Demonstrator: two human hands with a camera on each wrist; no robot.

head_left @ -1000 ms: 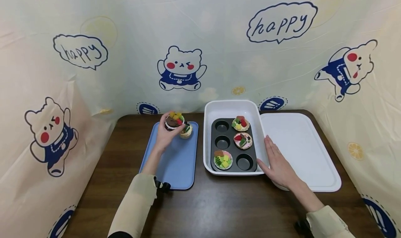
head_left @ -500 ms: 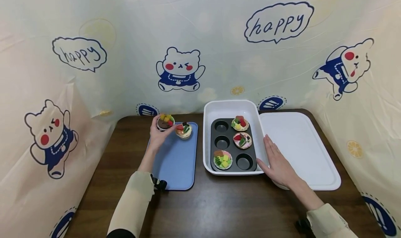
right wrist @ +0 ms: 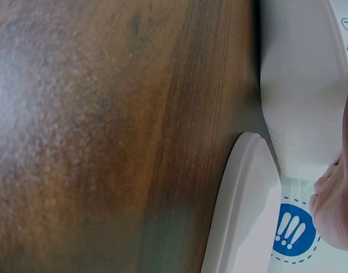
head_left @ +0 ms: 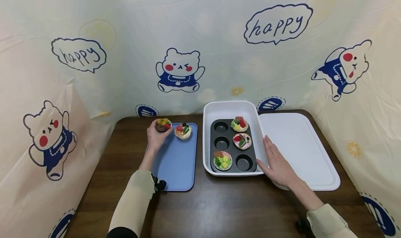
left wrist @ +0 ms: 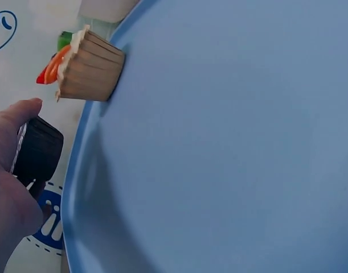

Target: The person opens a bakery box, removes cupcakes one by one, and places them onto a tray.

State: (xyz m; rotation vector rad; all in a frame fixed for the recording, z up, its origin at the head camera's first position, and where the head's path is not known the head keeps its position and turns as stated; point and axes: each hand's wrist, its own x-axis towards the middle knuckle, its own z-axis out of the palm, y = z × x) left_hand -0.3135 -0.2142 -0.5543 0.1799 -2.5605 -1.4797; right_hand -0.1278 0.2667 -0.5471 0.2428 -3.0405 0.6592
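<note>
My left hand [head_left: 155,137] pinches a chocolate cupcake [head_left: 163,125] with fruit on top, over the far left corner of the blue tray [head_left: 173,172]. In the left wrist view its dark cup [left wrist: 41,151] sits between thumb and fingers, close by the tray's edge. Just right of it stands a cream cupcake [head_left: 183,132] in a tan pleated cup [left wrist: 94,67], upright on the tray. My right hand [head_left: 280,165] rests with straight fingers along the right wall of the white bin [head_left: 208,116]. Inside the bin lies a black muffin pan [head_left: 232,158].
Three decorated cupcakes fill wells of the pan: one far right [head_left: 240,124], one middle right [head_left: 242,141] and one near left [head_left: 222,161]. A white lid [head_left: 308,154] lies right of the bin, partly under my right hand. A printed curtain [head_left: 125,67] hangs behind the wooden table [head_left: 216,206].
My left hand has carried the chocolate cupcake left and lower, away from the cream cupcake, which now shows fully. My right hand has stayed on the bin's wall.
</note>
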